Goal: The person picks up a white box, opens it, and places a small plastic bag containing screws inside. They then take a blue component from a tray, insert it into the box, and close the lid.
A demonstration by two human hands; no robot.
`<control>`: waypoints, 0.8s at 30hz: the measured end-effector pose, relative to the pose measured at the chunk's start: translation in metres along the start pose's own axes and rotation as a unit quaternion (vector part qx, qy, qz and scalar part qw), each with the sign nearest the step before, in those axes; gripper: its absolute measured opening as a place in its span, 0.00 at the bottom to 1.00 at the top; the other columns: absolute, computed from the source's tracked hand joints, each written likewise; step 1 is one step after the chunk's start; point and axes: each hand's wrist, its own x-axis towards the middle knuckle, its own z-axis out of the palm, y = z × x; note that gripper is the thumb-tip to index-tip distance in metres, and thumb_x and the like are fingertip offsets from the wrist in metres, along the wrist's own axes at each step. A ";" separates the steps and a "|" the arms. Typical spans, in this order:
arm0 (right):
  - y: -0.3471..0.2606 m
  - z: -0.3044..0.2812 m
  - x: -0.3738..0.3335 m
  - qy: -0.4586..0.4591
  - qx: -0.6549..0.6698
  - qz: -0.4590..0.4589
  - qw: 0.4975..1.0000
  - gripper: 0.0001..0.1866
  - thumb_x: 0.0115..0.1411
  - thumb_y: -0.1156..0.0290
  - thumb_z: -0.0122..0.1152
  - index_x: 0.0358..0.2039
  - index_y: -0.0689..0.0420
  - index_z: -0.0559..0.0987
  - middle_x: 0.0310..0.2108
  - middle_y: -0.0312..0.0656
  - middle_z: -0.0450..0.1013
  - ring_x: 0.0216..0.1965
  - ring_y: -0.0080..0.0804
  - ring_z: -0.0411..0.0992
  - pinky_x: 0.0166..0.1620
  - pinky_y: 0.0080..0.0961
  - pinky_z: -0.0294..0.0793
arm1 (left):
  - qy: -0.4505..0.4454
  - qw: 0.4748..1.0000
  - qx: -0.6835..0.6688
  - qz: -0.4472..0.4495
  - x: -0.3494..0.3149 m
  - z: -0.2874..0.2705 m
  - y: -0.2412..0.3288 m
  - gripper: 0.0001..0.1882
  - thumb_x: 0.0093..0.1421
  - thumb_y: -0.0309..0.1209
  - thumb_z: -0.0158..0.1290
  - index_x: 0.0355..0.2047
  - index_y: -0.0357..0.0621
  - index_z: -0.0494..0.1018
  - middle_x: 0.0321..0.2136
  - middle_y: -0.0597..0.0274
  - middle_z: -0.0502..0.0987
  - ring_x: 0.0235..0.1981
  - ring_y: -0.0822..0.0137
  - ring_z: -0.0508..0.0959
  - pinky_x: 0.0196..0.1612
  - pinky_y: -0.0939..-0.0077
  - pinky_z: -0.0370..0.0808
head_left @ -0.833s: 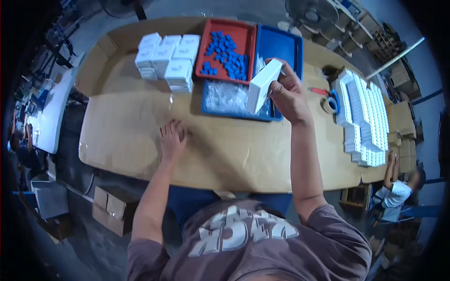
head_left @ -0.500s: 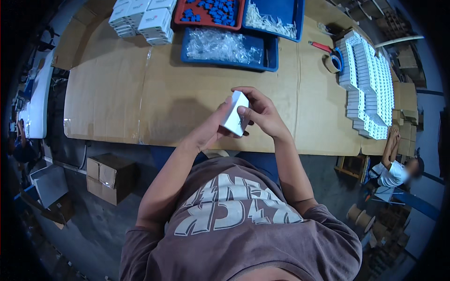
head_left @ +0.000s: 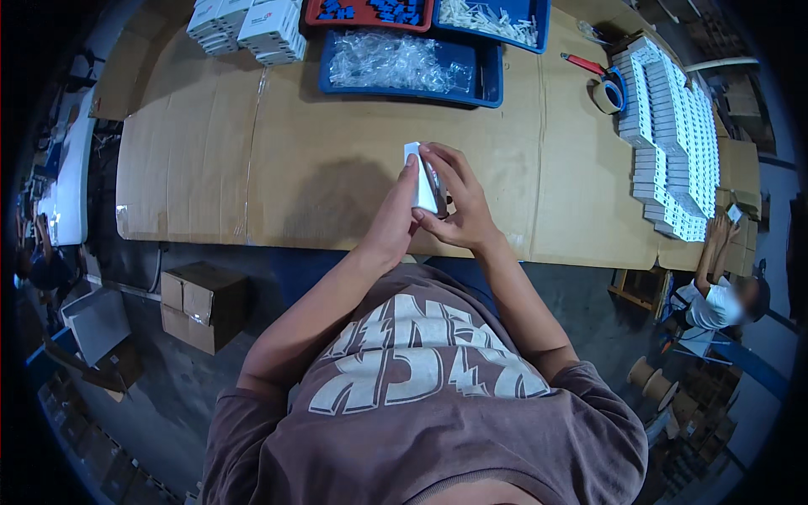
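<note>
A small white box is held between my two hands above the near middle of the cardboard-covered table. My left hand grips its left side, thumb along the upper part. On the opposite side, my right hand has its fingers bent over the upper edge and its thumb by the lower end. The box stands on edge, tilted, so its narrow white side faces up. Much of its right face is hidden by my right fingers.
At the back, a blue tray holds clear plastic pieces, beside a red tray of blue parts and another blue tray of white parts. White boxes are stacked back left, more boxes at right near tape. A co-worker sits right.
My hands have turned the white box so its broad printed face now points right. My right thumb has slid from that face to the lower end. The view has shifted slightly.
</note>
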 end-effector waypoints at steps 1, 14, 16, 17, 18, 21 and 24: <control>0.002 0.002 0.000 0.004 -0.001 -0.002 1.000 0.43 0.52 0.58 0.73 0.67 0.59 0.69 0.63 0.59 0.65 0.62 0.59 0.68 0.62 0.45 0.70 | -0.016 1.000 0.002 0.012 0.000 0.000 0.000 0.27 0.75 0.57 0.40 0.62 0.54 0.67 0.48 0.69 0.76 0.46 0.74 0.79 0.48 0.76 0.77; 0.000 0.026 0.006 0.074 -0.019 -0.065 0.995 0.45 0.60 0.42 0.63 0.65 0.68 0.69 0.60 0.63 0.67 0.58 0.60 0.70 0.59 0.48 0.71 | -0.008 0.997 -0.050 0.059 -0.013 0.007 0.000 0.25 0.75 0.54 0.42 0.60 0.51 0.69 0.46 0.69 0.76 0.45 0.75 0.78 0.47 0.77 0.76; 0.001 0.027 0.009 0.092 -0.048 -0.110 0.989 0.46 0.63 0.39 0.59 0.64 0.71 0.68 0.60 0.64 0.67 0.58 0.60 0.70 0.58 0.48 0.71 | 0.008 0.997 -0.017 0.079 -0.014 0.010 0.002 0.26 0.76 0.54 0.42 0.60 0.49 0.69 0.45 0.69 0.75 0.45 0.77 0.76 0.46 0.78 0.75; -0.002 0.025 0.007 0.085 -0.060 -0.111 0.988 0.46 0.67 0.39 0.54 0.64 0.73 0.67 0.60 0.65 0.68 0.58 0.62 0.70 0.58 0.48 0.72 | 0.007 0.997 -0.019 0.080 -0.016 0.013 0.002 0.26 0.76 0.54 0.42 0.60 0.49 0.69 0.45 0.69 0.75 0.45 0.77 0.76 0.46 0.78 0.75; -0.003 0.025 0.008 0.085 -0.059 -0.112 0.988 0.46 0.67 0.39 0.54 0.64 0.73 0.67 0.60 0.65 0.68 0.58 0.62 0.70 0.58 0.48 0.72 | 0.020 0.995 -0.018 0.097 -0.019 0.018 0.003 0.26 0.76 0.54 0.42 0.60 0.48 0.69 0.45 0.69 0.75 0.44 0.78 0.75 0.46 0.79 0.74; -0.005 0.027 0.011 0.075 -0.064 -0.137 0.986 0.43 0.69 0.42 0.50 0.65 0.73 0.68 0.60 0.67 0.68 0.57 0.64 0.71 0.59 0.49 0.73 | 0.039 0.992 -0.015 0.116 -0.022 0.019 0.005 0.26 0.76 0.54 0.42 0.59 0.47 0.69 0.43 0.70 0.74 0.42 0.80 0.74 0.43 0.82 0.73; -0.006 0.030 0.014 0.076 -0.060 -0.143 0.985 0.40 0.72 0.45 0.47 0.64 0.74 0.68 0.60 0.68 0.69 0.58 0.67 0.72 0.60 0.50 0.72 | 0.057 0.992 -0.005 0.109 -0.022 0.023 0.010 0.24 0.75 0.54 0.41 0.54 0.49 0.71 0.39 0.73 0.73 0.36 0.83 0.72 0.37 0.85 0.71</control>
